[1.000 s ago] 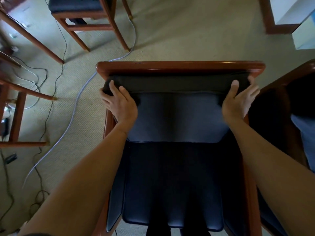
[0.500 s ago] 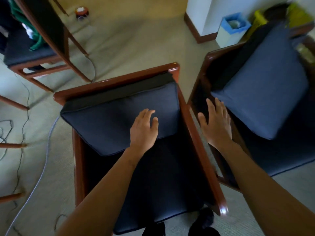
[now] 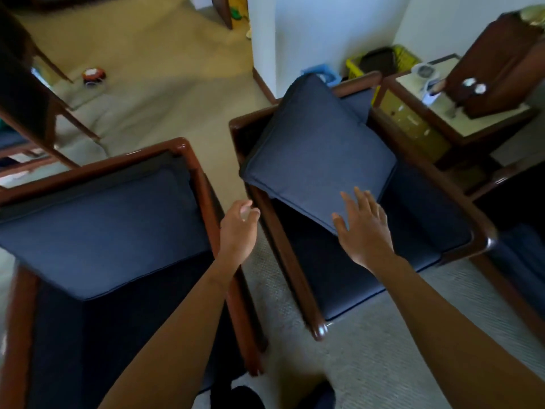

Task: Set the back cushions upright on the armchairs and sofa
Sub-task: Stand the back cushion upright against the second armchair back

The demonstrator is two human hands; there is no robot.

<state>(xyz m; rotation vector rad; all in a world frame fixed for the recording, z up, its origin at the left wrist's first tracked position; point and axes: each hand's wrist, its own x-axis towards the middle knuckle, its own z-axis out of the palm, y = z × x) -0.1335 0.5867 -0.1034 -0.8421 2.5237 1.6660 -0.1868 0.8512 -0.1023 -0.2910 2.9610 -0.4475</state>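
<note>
Woven navy back cushion (image 3: 318, 160) slumped in glossy wooden armchair (image 3: 298, 278), right hand (image 3: 364, 231) splayed at its corner, left hand (image 3: 237, 231) loosely curled, empty

— Where do the two armchairs stand?
— Side by side: one armchair (image 3: 97, 261) on the left, the other armchair (image 3: 368, 231) on the right, with a strip of carpet (image 3: 354, 364) between them.
— And the cushions?
— The left back cushion (image 3: 100, 231) leans against its chair's back. The right back cushion (image 3: 318, 154) lies tilted forward over its seat.
— What is behind the right chair?
— A side table (image 3: 460, 125) to its right, and bins (image 3: 380, 62) by the wall.
</note>
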